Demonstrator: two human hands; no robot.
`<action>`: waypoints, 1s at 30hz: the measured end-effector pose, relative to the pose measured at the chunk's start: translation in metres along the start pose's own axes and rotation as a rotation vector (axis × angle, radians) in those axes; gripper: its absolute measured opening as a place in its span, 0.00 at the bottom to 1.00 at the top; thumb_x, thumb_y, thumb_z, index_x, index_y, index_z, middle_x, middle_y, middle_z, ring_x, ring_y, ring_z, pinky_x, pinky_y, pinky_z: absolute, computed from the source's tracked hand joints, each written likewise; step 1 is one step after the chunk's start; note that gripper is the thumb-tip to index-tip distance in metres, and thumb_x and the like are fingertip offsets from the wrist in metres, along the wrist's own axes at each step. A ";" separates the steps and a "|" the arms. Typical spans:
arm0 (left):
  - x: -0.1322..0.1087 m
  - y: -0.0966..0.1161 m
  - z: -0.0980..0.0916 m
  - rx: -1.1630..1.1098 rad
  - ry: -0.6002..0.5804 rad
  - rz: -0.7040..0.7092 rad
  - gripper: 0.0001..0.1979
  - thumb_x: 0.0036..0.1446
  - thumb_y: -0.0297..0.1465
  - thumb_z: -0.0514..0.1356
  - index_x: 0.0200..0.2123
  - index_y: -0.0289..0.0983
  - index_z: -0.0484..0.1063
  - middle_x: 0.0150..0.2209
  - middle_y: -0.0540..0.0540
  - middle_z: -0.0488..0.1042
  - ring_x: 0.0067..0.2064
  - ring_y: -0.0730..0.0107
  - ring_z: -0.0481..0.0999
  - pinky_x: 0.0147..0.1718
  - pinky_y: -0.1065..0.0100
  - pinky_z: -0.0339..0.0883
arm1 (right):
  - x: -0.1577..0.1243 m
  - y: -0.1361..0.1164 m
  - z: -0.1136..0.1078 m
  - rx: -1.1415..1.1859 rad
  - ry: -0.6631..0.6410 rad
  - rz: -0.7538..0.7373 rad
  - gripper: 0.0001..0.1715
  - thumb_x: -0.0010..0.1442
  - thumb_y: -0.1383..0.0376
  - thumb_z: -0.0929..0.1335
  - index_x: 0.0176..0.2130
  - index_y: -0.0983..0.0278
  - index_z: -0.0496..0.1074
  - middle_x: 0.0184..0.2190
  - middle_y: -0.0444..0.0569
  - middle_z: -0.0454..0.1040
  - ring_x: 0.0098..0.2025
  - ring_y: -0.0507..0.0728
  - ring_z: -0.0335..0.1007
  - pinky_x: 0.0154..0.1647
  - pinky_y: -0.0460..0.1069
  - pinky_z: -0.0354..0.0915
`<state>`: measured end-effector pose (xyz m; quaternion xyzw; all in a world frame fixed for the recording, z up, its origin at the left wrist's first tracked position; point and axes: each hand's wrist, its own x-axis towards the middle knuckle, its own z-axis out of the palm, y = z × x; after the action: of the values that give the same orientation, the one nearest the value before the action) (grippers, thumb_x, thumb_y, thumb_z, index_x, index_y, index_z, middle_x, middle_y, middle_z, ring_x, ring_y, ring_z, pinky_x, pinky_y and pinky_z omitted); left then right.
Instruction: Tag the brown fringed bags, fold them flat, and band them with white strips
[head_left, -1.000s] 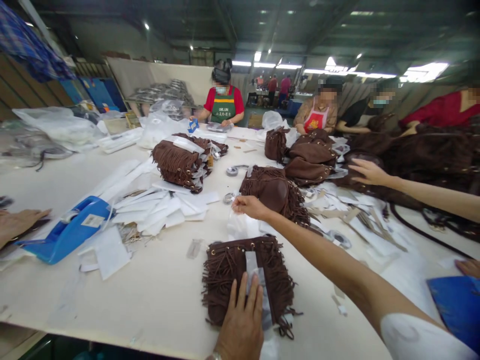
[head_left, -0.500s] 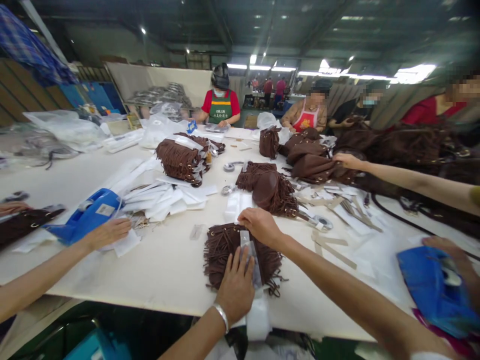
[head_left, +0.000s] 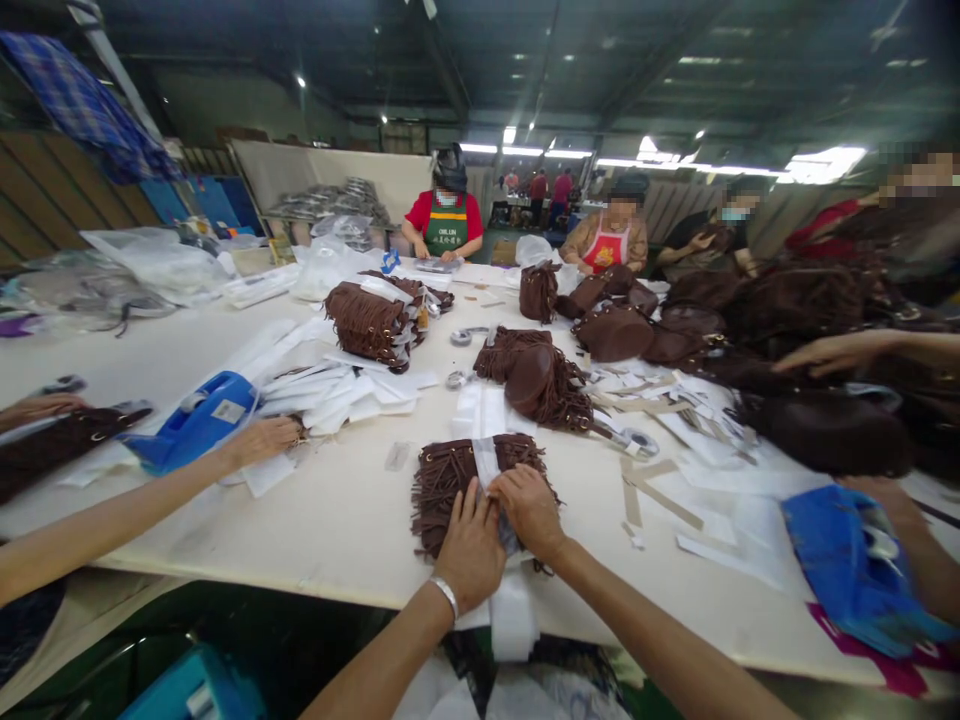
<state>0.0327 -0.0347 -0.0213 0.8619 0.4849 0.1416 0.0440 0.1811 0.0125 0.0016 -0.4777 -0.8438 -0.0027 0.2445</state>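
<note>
Left hand (head_left: 471, 550) is laid flat on the fringed brown bag (head_left: 441, 492), fingers extended. Right hand (head_left: 531, 510) is set close beside it, fingertips bunched at the white strip (head_left: 486, 462); whether pinched or only pressed cannot be told. Bag is placed on the table (head_left: 352, 520), beneath both hands. Strip's long axis is directed fore-and-aft over the bag's far edge, right fingertips nearest.

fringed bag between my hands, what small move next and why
Probably smooth the pale strip down against the brown fringed bag with the right hand: its fingertips are at the strip's lower visible end, the strip crosses the bag's far edge, and the left hand lies spread on the bag, seemingly steadying it.
</note>
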 end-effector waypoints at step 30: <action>0.015 -0.044 0.003 -0.239 -0.074 -0.059 0.34 0.57 0.36 0.55 0.65 0.34 0.51 0.70 0.40 0.45 0.70 0.57 0.44 0.65 0.53 0.50 | -0.010 0.008 0.015 0.026 -0.043 -0.015 0.08 0.64 0.70 0.63 0.37 0.60 0.72 0.33 0.47 0.73 0.41 0.57 0.66 0.57 0.56 0.54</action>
<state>0.0046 0.0010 -0.0308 0.8406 0.4876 0.1653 0.1684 0.1853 0.0120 -0.0180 -0.4682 -0.8523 0.0168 0.2326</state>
